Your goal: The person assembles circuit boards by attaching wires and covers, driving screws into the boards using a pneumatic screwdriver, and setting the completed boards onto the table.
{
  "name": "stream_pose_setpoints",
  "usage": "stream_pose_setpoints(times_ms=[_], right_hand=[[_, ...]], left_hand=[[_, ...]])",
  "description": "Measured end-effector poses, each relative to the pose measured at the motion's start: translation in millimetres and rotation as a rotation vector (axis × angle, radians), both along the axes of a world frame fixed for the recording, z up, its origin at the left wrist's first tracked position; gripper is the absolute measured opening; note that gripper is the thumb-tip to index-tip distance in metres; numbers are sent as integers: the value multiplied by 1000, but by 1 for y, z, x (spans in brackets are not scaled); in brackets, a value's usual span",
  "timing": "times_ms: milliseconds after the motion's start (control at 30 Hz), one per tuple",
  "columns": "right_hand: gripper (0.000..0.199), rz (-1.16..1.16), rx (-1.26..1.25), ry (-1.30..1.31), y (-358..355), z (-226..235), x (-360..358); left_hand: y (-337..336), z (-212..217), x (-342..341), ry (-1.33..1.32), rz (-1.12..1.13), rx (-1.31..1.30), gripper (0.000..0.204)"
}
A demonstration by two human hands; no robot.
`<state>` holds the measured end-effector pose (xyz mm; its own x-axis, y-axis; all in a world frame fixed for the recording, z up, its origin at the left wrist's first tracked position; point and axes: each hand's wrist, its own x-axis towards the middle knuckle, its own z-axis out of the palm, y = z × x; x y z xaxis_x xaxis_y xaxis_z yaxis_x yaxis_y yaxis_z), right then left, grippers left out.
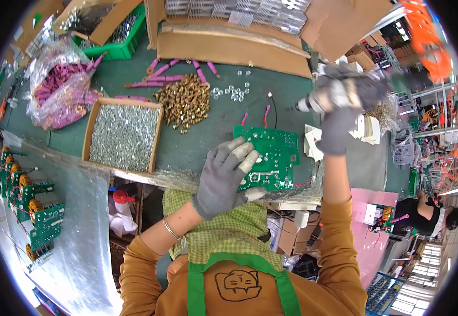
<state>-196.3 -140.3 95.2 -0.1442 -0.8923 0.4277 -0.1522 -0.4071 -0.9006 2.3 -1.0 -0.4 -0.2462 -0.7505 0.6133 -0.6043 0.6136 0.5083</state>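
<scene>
My left hand [219, 178], in a grey glove with pale fingertips, lies on the left part of a green circuit board [277, 150]. Its fingers are stretched out over the board, which lies on the bench with solder points facing up. Two pink-sleeved leads and a thin black wire stick out from the board's far edge. My right hand [338, 131], also gloved, is closed round a power screwdriver [326, 100], blurred by motion. The tool is held above the bench, right of the board, its tip pointing left.
A cardboard tray [122, 138] of small silvery parts sits left, beside a pile of brass-coloured nuts [183, 101] and scattered clear washers [234, 93]. A plastic bag [63, 87] holds pink-sleeved leads. White cards [313, 142] lie right of the board. An orange coiled hose [426, 39] hangs upper right.
</scene>
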Motion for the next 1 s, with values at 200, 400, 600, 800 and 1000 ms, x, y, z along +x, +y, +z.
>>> stream_pose_setpoints(times_ms=[200, 400, 600, 800, 1000], right_hand=[[49, 6, -45, 387, -43, -28, -31], [64, 208, 495, 519, 69, -66, -74], [74, 263, 233, 416, 94, 5, -3], [80, 723, 15, 473, 104, -29, 38], [79, 433, -267, 516, 121, -102, 87]], left_hand=[[5, 2, -4, -50, 18, 42, 69], [4, 23, 7, -57, -29, 65, 60], [23, 32, 40, 303, 83, 229, 48], [61, -23, 67, 1185, 214, 651, 65], [51, -15, 46, 1173, 219, 569, 68]])
